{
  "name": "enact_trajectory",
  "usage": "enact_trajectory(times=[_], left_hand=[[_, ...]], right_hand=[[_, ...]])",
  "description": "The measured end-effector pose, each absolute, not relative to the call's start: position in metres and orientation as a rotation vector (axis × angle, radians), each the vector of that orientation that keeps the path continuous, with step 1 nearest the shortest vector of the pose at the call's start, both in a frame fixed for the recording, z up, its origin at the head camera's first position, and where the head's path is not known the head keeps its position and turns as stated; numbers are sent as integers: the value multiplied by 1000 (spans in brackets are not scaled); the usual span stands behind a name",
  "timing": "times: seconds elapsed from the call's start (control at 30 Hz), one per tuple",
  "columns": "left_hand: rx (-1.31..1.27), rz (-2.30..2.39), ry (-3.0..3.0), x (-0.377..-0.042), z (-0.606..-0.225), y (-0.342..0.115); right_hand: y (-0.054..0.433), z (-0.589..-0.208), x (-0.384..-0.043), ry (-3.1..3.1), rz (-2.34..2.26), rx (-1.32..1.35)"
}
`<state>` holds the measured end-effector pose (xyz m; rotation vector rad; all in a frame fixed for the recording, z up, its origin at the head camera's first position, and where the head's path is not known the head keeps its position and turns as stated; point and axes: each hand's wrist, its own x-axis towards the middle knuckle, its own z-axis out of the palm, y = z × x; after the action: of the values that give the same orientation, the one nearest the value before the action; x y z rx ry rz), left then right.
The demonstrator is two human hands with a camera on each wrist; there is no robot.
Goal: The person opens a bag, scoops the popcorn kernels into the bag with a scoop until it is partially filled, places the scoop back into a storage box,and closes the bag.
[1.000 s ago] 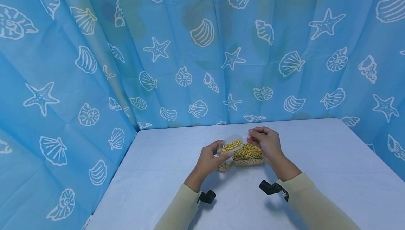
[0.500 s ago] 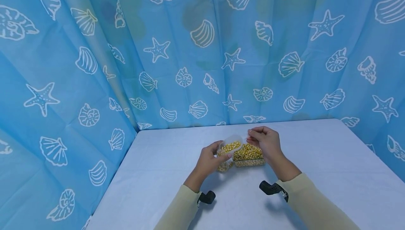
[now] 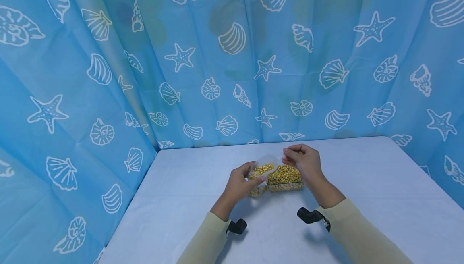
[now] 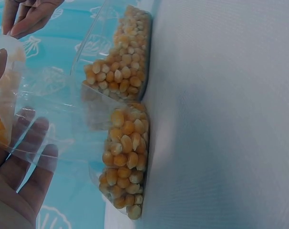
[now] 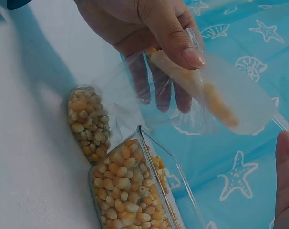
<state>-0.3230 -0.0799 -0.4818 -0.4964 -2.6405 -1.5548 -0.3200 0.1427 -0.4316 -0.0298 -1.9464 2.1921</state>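
My left hand (image 3: 239, 181) grips the mouth of a clear plastic bag (image 5: 118, 112), thumb outside and fingers spread behind the film. Corn kernels (image 4: 125, 157) fill the bag's bottom, which rests on the white table. A translucent white scoop (image 5: 244, 98) lies tilted in the bag mouth, with yellow kernels (image 3: 263, 169) at its left end. Its thin handle is pinched between the thumb and fingers of my right hand (image 3: 305, 165), above the right side of a clear rectangular container (image 3: 286, 186) of corn kernels. The container stands right beside the bag.
The white-covered table (image 3: 174, 199) runs back to a blue curtain (image 3: 203, 74) printed with shells and starfish. Black wrist cameras (image 3: 237, 226) sit at both sleeves. The container's glassy rim (image 5: 175, 164) rises close under the scoop.
The scoop has tipped slightly further toward the bag, and the patch of kernels on it has shrunk and shifted left. Both hands stay almost where they were.
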Motion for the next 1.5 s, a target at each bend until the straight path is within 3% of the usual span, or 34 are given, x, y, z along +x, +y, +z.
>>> enact_trajectory(times=[1.5], left_hand=[[-554, -1585, -2605, -321, -480, -81]], right_hand=[[143, -430, -319, -1971, 2152, 36]])
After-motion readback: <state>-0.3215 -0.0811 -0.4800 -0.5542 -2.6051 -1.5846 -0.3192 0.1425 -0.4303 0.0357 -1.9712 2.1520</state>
